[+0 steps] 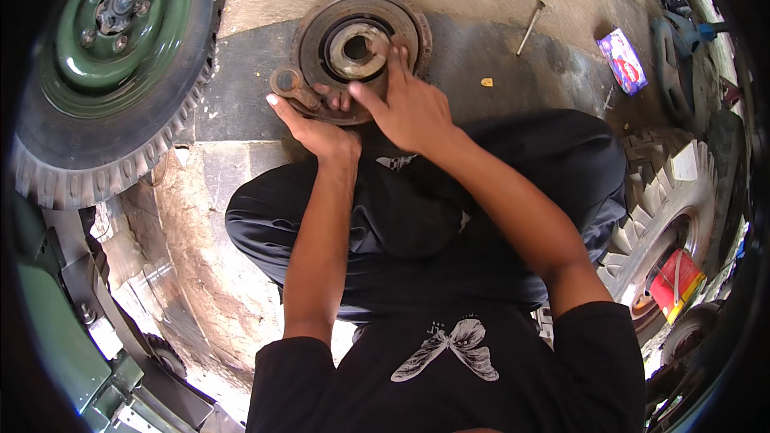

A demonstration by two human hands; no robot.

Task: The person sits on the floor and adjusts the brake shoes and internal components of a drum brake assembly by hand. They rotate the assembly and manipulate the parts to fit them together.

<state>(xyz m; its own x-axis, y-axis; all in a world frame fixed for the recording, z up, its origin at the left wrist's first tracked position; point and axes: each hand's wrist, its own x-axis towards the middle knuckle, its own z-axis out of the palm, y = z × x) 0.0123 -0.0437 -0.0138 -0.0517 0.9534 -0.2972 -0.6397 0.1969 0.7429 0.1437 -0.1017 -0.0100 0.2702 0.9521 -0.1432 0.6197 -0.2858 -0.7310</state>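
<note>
A round, rusty metal disc (309,38) with a raised rim lies in front of me, and a paler ring (345,70) with a dark hole sits at its middle. At its lower left edge shows a brown metal piece with a ring-shaped end (282,80). My left hand (322,136) is curled round the disc's near rim beside that piece, fingertips showing over the rim and thumb pointing out to the left. Over the disc's right side, my right hand (413,111) has its fingers stretched out. Its fingertips touch or hover at the central ring; I cannot tell which.
A large wheel with a green rim (80,72) stands at the left. On the floor to the right lie a bolt-like rod (529,28) and a purple packet (622,62). Another tyre (670,216) and a red-and-yellow container (676,282) are at my right.
</note>
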